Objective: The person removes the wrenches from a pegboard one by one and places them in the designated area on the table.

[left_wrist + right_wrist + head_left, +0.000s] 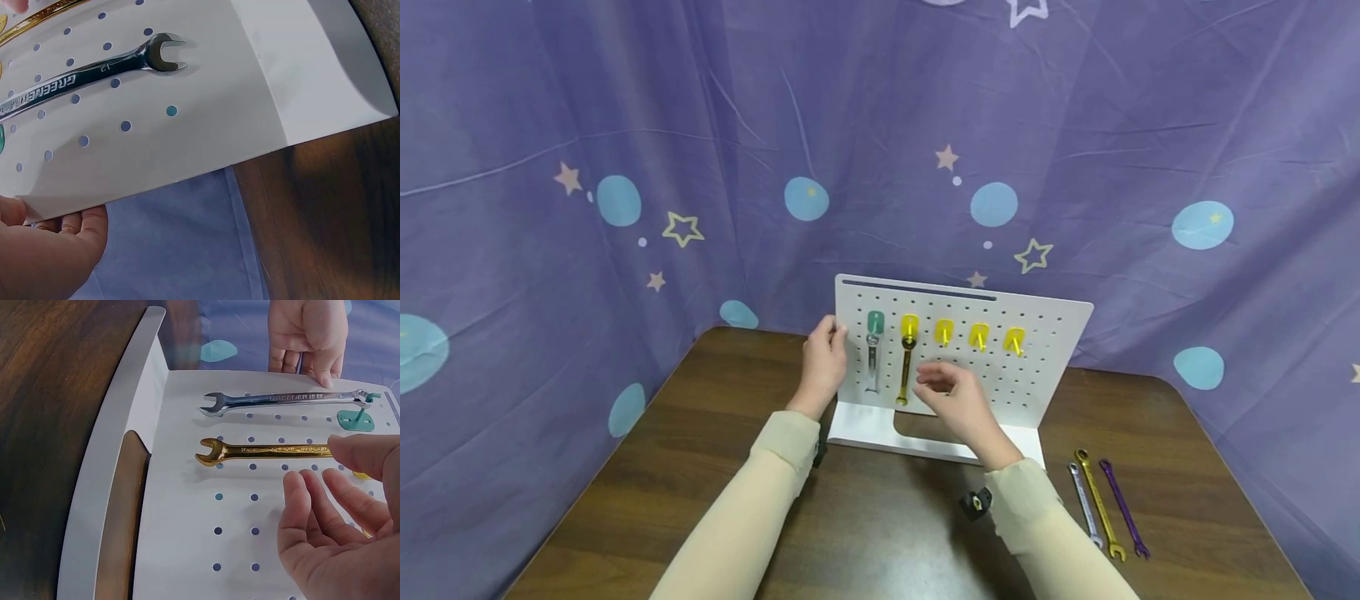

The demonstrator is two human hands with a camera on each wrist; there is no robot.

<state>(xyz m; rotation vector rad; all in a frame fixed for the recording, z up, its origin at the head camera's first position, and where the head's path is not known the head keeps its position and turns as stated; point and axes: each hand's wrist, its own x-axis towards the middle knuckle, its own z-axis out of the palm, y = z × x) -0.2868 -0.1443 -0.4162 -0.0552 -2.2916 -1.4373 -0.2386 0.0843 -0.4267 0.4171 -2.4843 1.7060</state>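
Observation:
A white pegboard (1052, 350) stands on the table, its left edge gripped by my left hand (823, 362) between thumb and fingers. From its green hook (876, 320) hangs a silver combination wrench (872, 367). Beside that, a gold combination wrench (906, 373) hangs on a yellow hook (910, 323). Just right of the gold wrench is my right hand (955, 402), thumb and fingers parted with nothing between them. In the right wrist view, the thumb of this hand (350, 544) covers the ring end of the gold wrench (269, 451).
Three more yellow hooks (978, 336) on the board carry nothing. On the table (865, 525) at the right lie a silver wrench (1084, 504), a gold wrench (1100, 504) and a purple wrench (1123, 507). A purple patterned curtain (880, 100) hangs behind.

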